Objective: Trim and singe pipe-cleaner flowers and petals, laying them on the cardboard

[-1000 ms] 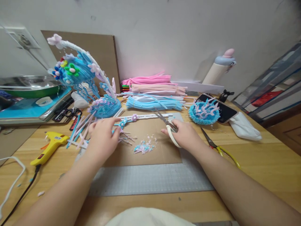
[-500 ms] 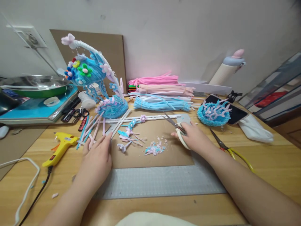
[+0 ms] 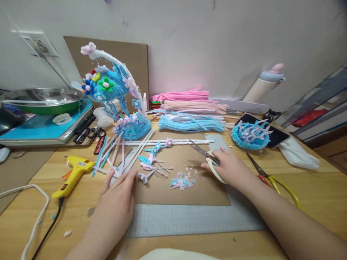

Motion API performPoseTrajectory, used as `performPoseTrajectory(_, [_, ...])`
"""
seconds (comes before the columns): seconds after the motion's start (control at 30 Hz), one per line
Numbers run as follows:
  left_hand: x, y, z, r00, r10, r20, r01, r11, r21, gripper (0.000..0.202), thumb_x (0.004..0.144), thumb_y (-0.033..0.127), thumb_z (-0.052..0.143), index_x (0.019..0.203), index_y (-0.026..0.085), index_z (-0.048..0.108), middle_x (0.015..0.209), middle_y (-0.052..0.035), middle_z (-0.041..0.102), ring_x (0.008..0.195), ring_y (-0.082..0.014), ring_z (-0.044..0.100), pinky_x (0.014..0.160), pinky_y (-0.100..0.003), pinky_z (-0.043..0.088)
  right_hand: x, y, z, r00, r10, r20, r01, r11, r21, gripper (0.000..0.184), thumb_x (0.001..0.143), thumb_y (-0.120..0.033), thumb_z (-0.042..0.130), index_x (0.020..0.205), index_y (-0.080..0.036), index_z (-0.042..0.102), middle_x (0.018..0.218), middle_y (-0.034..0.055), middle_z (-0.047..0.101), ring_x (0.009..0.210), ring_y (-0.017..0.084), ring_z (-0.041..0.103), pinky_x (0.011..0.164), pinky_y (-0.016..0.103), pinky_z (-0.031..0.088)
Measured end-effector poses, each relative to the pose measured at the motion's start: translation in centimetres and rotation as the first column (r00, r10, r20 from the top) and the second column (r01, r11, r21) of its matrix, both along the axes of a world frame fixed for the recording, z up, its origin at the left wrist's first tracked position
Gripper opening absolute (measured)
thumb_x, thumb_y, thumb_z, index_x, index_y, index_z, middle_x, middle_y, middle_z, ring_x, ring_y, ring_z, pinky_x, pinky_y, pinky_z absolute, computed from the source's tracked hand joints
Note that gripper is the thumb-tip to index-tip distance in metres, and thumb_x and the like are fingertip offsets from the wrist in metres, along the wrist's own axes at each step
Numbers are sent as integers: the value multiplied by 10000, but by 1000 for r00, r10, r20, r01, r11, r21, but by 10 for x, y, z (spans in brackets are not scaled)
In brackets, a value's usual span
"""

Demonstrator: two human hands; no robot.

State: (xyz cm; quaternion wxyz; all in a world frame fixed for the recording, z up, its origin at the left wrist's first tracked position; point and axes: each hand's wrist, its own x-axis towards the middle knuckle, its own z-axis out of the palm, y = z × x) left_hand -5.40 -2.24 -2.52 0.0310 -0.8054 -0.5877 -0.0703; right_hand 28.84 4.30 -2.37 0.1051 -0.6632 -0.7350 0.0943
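My right hand (image 3: 230, 167) is closed on white-handled scissors (image 3: 207, 157), whose blades point up and left over a brown cardboard sheet (image 3: 189, 187). My left hand (image 3: 116, 204) lies flat at the cardboard's left edge, fingers stretched out and holding nothing. Just beyond its fingertips lie small pipe-cleaner flower pieces (image 3: 150, 166) in blue and pink. A pile of blue and pink trimmings (image 3: 183, 180) sits between my hands. A long white stem with small flowers (image 3: 168, 142) lies across the cardboard's far edge.
A tall blue pipe-cleaner sculpture (image 3: 116, 97) stands at back left. Bundles of pink and blue pipe cleaners (image 3: 189, 112) lie by the wall. A yellow glue gun (image 3: 74, 171) lies left, yellow-handled pliers (image 3: 271, 177) right. A blue woven disc (image 3: 251, 131) rests on a phone.
My left hand has drawn back from the flower pieces toward me and now lies flat at the cardboard's edge. The right hand stays on the scissors. The view has shifted left.
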Motion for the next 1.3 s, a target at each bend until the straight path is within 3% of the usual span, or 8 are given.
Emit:
performPoseTrajectory(0.2, [-5,-14,-1,1000,-9,25,8,999,31,377,944,102,319,1240,140,549,1185,-132,752,1135,-249,685,1167,-504,240,0,-8,5,999,31,28,-30,998,-49,296,820,-545,612,719,-271,556,799,75,716,1055,322,658,680,325,465])
performPoseTrajectory(0.37, [7,-16,12,995,53,86,-66,986,155,305,947,216,407,1183,219,600,1186,-137,729,1167,-330,627,1069,-588,313,1,-7,7,998,45,46,-43,998,-50,305,823,-562,597,732,-272,576,815,90,719,1120,344,632,686,334,456])
performPoseTrajectory(0.53, [39,-15,15,990,-111,82,97,983,153,253,942,274,493,1031,318,725,1280,-43,714,1257,-323,567,1133,-570,198,2,-6,5,997,58,47,-55,996,-67,284,832,-550,601,776,-272,594,861,83,731,1143,346,628,721,344,464])
performPoseTrajectory(0.67, [53,-4,5,994,-105,-29,107,988,113,332,954,368,510,1155,222,730,1466,-93,580,1359,-350,491,1174,-555,94,3,-6,5,997,55,48,-50,995,-91,271,833,-533,616,779,-269,594,903,81,744,1193,361,604,762,356,470])
performPoseTrajectory(0.83, [58,8,0,987,-143,-72,149,985,84,601,957,581,442,1303,136,651,1548,-131,453,1445,-340,384,1211,-510,-14,3,-6,7,997,65,52,-58,992,-111,291,831,-552,622,811,-262,606,937,93,736,1159,350,617,740,350,466])
performPoseTrajectory(1.07, [73,12,1,959,-277,-65,281,957,64,787,907,732,343,1386,157,588,1566,-85,430,1462,-303,360,1203,-425,-183,0,-6,11,996,57,72,-48,991,-125,291,832,-540,638,829,-250,618,957,100,721,1055,333,655,716,345,457])
performPoseTrajectory(1.2, [78,12,6,934,-352,-60,354,934,44,764,892,749,356,1401,224,576,1585,-67,409,1471,-295,343,1194,-424,-192,0,-7,14,994,71,78,-60,989,-132,288,851,-530,624,853,-242,624,968,97,723,1067,329,656,736,346,467])
performPoseTrajectory(1.3, [69,3,12,943,-325,-68,330,940,83,725,915,692,401,1430,202,543,1601,-99,380,1478,-322,318,1198,-463,-148,1,-7,15,993,81,86,-70,989,-133,289,853,-531,623,839,-243,618,947,94,732,1119,341,639,751,354,483])
